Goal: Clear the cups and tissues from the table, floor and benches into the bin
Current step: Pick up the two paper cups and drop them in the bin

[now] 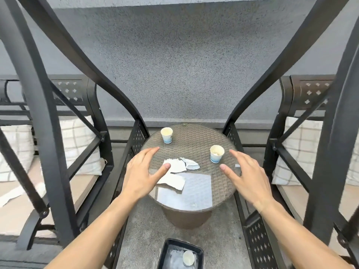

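Two white-and-blue paper cups stand on the round wicker table: one cup at the far left, the other cup towards the right. Crumpled white tissues lie in the middle of the table. My left hand hovers open over the table's left side, its thumb just above the tissues. My right hand hovers open at the right edge, close to the nearer cup. A black bin on the floor below holds a cup and tissue.
Black metal swing benches flank the table: the left bench has checked cushions and a white tissue on its seat, the right bench has cushions too. A grey textured wall stands behind. Concrete floor lies around the table.
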A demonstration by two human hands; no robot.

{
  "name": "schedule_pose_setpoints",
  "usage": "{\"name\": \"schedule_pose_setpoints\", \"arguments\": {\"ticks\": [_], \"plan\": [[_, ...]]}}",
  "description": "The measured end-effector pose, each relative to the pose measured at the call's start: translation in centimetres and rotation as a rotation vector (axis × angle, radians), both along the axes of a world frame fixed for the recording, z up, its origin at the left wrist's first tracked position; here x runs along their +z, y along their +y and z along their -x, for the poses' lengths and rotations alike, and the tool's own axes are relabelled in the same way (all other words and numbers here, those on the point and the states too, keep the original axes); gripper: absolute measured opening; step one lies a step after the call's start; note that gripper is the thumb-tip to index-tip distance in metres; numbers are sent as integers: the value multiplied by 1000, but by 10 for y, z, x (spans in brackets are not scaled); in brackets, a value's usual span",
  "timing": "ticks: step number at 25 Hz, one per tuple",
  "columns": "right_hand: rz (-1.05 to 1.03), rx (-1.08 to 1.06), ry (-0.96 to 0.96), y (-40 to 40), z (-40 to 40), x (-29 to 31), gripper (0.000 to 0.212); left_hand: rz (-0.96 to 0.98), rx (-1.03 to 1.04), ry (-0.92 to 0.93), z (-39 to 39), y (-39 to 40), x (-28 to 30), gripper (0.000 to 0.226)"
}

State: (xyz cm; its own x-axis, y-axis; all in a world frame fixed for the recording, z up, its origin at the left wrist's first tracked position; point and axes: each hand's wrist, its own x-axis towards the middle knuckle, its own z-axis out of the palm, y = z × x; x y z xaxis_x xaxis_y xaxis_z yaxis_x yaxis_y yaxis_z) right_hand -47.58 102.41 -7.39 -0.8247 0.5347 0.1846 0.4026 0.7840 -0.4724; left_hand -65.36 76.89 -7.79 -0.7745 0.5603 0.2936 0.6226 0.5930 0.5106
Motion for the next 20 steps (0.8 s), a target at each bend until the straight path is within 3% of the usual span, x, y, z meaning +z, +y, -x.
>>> {"name": "schedule_pose_setpoints", "arguments": {"ticks": [11, 16, 20], "plan": [[145, -94, -47, 69, 96, -69, 75, 11, 104, -203, 102, 69, -70, 71], [251, -279, -31, 86, 160, -147, 79, -118, 175, -355, 184, 104, -147, 69], [329, -392, 4, 99, 199, -212, 92, -100, 242, -466, 251, 133, -218, 92]]}}
